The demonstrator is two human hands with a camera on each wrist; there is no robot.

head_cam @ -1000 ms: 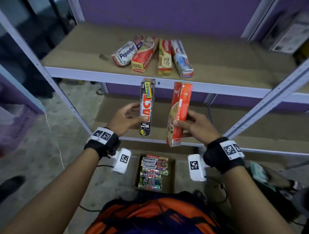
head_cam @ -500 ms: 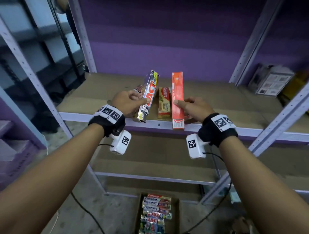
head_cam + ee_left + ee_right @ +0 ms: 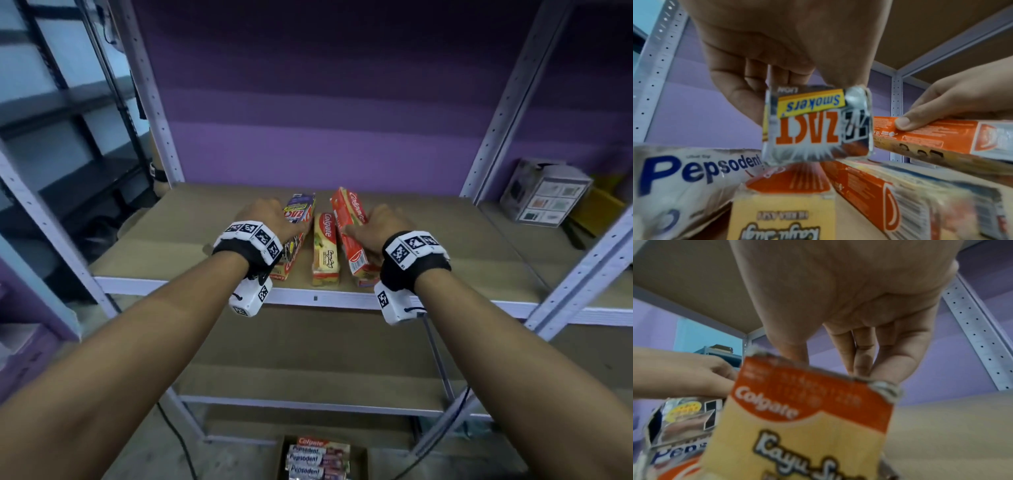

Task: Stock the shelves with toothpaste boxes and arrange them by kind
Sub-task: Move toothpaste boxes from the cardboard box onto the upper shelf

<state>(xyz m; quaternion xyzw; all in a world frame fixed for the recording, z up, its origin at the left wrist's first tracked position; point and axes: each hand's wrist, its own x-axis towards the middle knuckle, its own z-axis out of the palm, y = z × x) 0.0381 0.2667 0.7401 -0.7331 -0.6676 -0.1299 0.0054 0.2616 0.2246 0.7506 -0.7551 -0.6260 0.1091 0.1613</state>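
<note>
The left hand [image 3: 270, 219] grips the silver Zact carton [image 3: 818, 125] left of the yellow Colgate box [image 3: 326, 250] lying on the brown shelf board [image 3: 445, 246]; the right hand [image 3: 371, 224] grips the red Colgate carton [image 3: 349, 226] on its right.

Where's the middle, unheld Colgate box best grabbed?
Probably the near end of the middle Colgate box, pinched across its width from the front: it lies flat, that end by the shelf edge, while the Zact box and red Colgate box crowd its far half.

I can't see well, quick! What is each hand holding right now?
Left hand: grips the ZACT Smokers toothpaste box.
Right hand: grips the red Colgate toothpaste box.
</note>
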